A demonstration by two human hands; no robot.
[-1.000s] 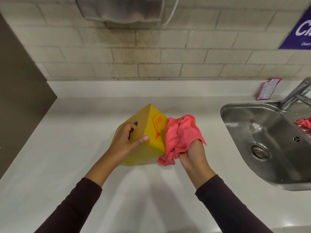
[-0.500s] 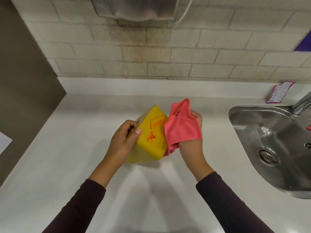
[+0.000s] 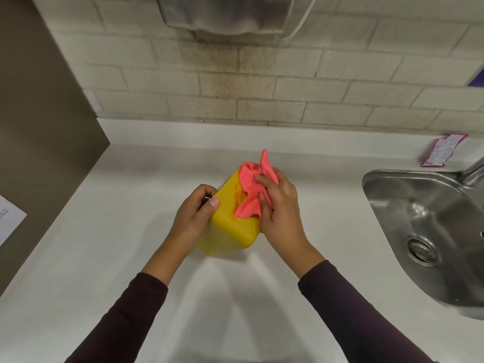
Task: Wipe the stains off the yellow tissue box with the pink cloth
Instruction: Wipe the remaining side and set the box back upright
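**Pink cloth pressed to the stained face of the yellow tissue box**

Head view: The yellow tissue box (image 3: pixel 230 229) sits in the middle of the white counter (image 3: pixel 117 244), tipped at an angle with its lower end down at the surface and a broad face turned up toward the camera. The left hand (image 3: pixel 195 218) grips the box's left side. Its fingers are curled round the far edge and the thumb lies along the near edge of the upturned face. The right hand (image 3: pixel 281 208) holds the pink cloth (image 3: pixel 252 195) bunched against the upper right part of that face, fingers bent and clamped on the fabric, with one loose corner of cloth sticking up past the box's top. Orange stains (image 3: pixel 237 204) show on the yellow surface just beside the cloth's left edge, partly covered by it. Both forearms wear dark sleeves (image 3: pixel 353 310).

To the right, well apart from the box, a steel sink (image 3: pixel 387 195) is set into the counter, with a faucet (image 3: pixel 475 172) at its back corner. A small pink-edged packet (image 3: pixel 442 150) lies near the wall behind the sink. A metal unit (image 3: pixel 225 14) hangs on the pale brick wall (image 3: pixel 340 87) above. A brown panel (image 3: pixel 39 127) bearing a white sheet (image 3: pixel 7 221) closes the left side.
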